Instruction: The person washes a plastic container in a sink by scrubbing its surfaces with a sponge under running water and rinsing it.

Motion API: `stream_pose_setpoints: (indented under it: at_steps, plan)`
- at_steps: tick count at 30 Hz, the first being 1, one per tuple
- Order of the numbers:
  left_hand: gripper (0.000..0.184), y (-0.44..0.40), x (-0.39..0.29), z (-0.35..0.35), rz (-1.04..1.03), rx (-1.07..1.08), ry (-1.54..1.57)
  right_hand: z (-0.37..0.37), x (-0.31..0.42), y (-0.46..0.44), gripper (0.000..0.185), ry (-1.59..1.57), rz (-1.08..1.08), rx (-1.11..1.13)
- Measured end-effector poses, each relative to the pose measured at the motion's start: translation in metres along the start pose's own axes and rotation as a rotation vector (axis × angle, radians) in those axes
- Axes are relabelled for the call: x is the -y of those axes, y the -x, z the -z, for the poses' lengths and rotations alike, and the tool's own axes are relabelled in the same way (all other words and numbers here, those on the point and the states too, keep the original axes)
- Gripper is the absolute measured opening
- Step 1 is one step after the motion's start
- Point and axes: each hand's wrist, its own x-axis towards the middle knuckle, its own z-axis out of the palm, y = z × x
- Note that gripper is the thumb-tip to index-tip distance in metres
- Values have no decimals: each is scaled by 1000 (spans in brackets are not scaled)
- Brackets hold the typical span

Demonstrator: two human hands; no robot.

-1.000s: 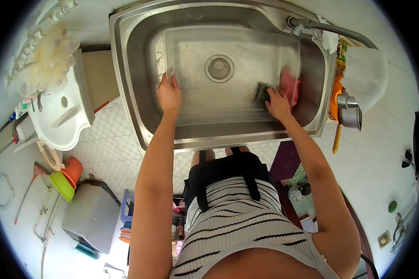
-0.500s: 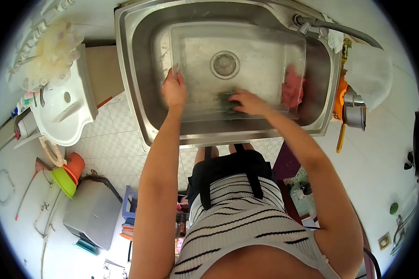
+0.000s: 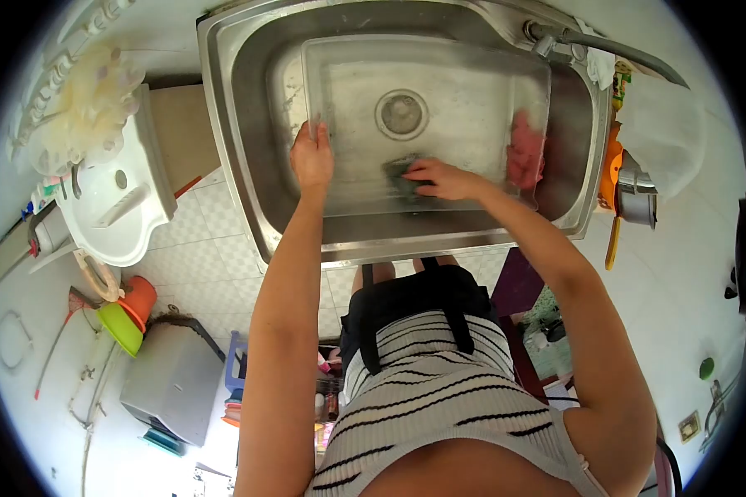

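Observation:
A clear plastic bin (image 3: pixel 456 58) lies in the stainless steel sink (image 3: pixel 253 166), the drain showing through its bottom. My left hand (image 3: pixel 312 157) is closed around the bin's left wall. Inside the bin, near its front side, my right hand (image 3: pixel 448 180) presses a dark green scouring pad (image 3: pixel 399 168) against the plastic. The fingers lie over the pad's right part, so some of it is hidden. A pink cloth (image 3: pixel 525 153) shows at the bin's right end, partly blurred by the plastic; I cannot tell whether it is inside or behind the wall.
A faucet (image 3: pixel 544 40) with a grey hose sits at the sink's back right corner. Right of the sink are a metal pot (image 3: pixel 637 205) and an orange item (image 3: pixel 611 170). A white washbasin (image 3: pixel 128 224) stands at the left, above the tiled floor (image 3: pixel 195 236).
My right hand has shifted slightly with the scouring pad, which is now less blurred. My left hand keeps its hold on the bin's wall. The camera view has tilted a little.

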Motion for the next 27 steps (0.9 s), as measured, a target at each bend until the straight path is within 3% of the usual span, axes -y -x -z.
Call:
stream_pose_setpoints:
  at_steps: [6, 7, 9, 15, 18, 20, 24, 26, 27]
  plan:
    - [45, -4, 1, -1, 14, 56, 113, -34, 51, -103, 43, -60, 27, -42]
    - [45, -6, 5, -3, 10, 56, 107, -36, 63, -114, 44, -2, -61, -37]
    - [50, -9, 12, -6, 95, 101, 81, -37, 78, -121, 44, 46, -145, -40]
    - [47, -10, 21, -12, 47, 74, 237, -54, 93, -128, 37, 222, -252, -266]
    - [56, -9, 14, -8, 66, 108, 263, -66, 74, -147, 34, -73, -391, -338]
    - [57, -5, 5, -3, 14, 103, 238, -66, 65, -157, 30, -929, -767, -660]
    - [58, -5, 1, 0, -42, 97, 203, -11, 113, -166, 32, -1085, -690, -924]
    - [58, -4, -1, 4, 43, 172, 260, 7, 100, -185, 33, -560, -405, -1216]
    - [59, -5, -3, 4, 132, 249, 319, 16, 89, -192, 33, -563, -402, -1221]
